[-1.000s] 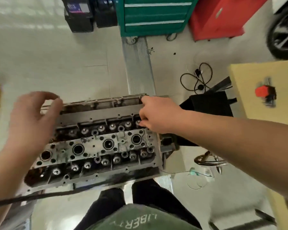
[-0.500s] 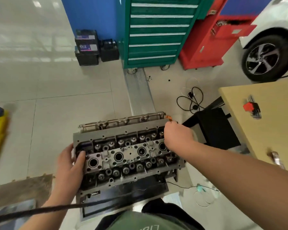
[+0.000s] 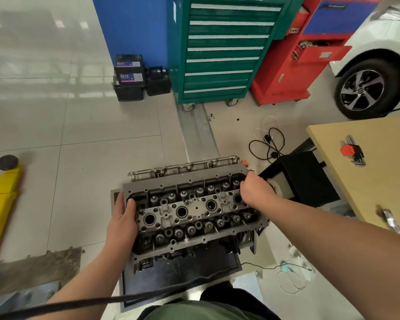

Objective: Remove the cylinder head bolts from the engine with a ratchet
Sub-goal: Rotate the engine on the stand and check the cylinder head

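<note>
Head view shows the cylinder head [image 3: 194, 209] on the engine, on the floor. Left hand [image 3: 123, 224] grips its left end; right hand [image 3: 255, 191] curls closed over its far right corner

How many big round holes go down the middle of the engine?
4, though the right hand partly covers one: first hole nearest the left hand, second, third, fourth.
</note>
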Tool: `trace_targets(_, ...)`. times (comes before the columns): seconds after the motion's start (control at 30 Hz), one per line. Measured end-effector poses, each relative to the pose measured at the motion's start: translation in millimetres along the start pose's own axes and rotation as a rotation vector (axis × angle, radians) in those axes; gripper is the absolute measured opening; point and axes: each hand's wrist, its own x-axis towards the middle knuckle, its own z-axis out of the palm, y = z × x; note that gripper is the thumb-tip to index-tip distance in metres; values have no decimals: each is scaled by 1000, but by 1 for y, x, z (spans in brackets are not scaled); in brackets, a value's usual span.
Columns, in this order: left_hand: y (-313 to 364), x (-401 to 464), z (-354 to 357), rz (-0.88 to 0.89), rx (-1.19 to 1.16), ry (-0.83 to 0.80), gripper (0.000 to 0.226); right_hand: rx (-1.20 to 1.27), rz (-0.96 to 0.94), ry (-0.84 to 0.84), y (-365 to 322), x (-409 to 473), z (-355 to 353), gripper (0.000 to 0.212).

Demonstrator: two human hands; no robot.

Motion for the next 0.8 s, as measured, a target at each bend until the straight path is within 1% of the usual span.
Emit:
trace_targets(0.13,-5,2,2,5,-42,26,39,-76,-95,-28,-3,9,-9,32)
trace_targets(0.23,-5,3,4,0,-55,30,38,-128,-95,-48,-5,12,-13,36)
trace_targets(0.3,-4,2,4,-20,-75,36,37,-94,-104,-31,-2,14,-12,34)
trace_targets(0.4,-3,2,4,-26,-105,27,36,-34,-160,36,8,14,-13,35)
trace_targets(0.5,-1,1,5,-9,-96,23,35,-31,-269,140,14,13,-11,36)
trace_targets(0.53,0,-1,6,0,-84,31,35,-51,-299,138,13,13,-12,33)
trace_targets(0.63,2,-5,8,14,-64,56,35,-198,-354,76,7,13,-21,12)
trace_targets(0.73,3,-7,9,24,-53,71,33,-363,-386,45,-1,13,-29,12)
trace_targets(0.8,2,-8,9,27,-60,76,32,-468,-402,60,-7,13,-31,8)
